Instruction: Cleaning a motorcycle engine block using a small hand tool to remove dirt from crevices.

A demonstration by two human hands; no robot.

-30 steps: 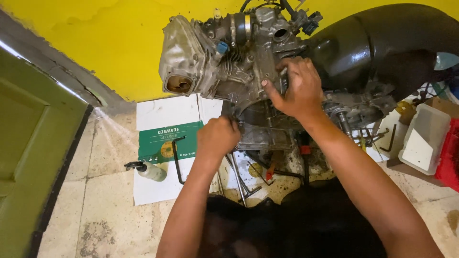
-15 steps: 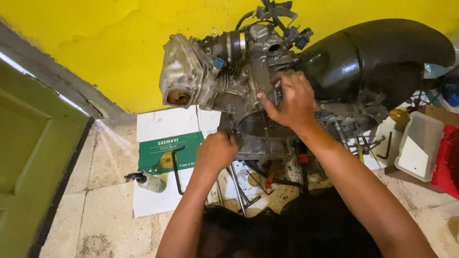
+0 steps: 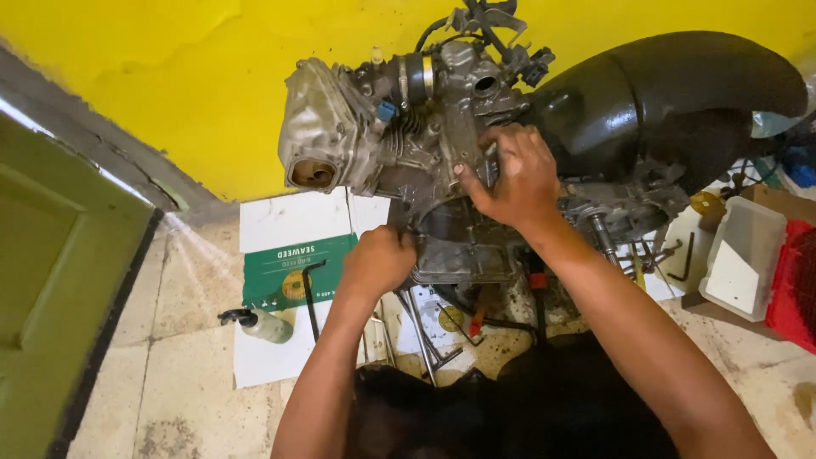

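Note:
A grimy grey engine [image 3: 387, 140] stands against the yellow wall, joined on the right to a black curved cover [image 3: 671, 93]. My right hand [image 3: 510, 174] lies spread over the engine's middle casing, fingers gripping its edge. My left hand [image 3: 380, 259] is closed at the lower left rim of the casing [image 3: 463, 255]; whatever it grips is hidden by the fingers.
White sheets and a green flattened carton [image 3: 293, 272] lie on the tiled floor under the engine. A small spray bottle [image 3: 259, 325], a black L-shaped key [image 3: 310, 293] and loose metal tools sit there. A white tub [image 3: 744, 259] and red crate [image 3: 795, 285] stand right. A green door [image 3: 51, 280] is at left.
The view has shifted a little, so the engine sits lower in the frame. Both hands stay on the casing, and the right hand has slid slightly up along it.

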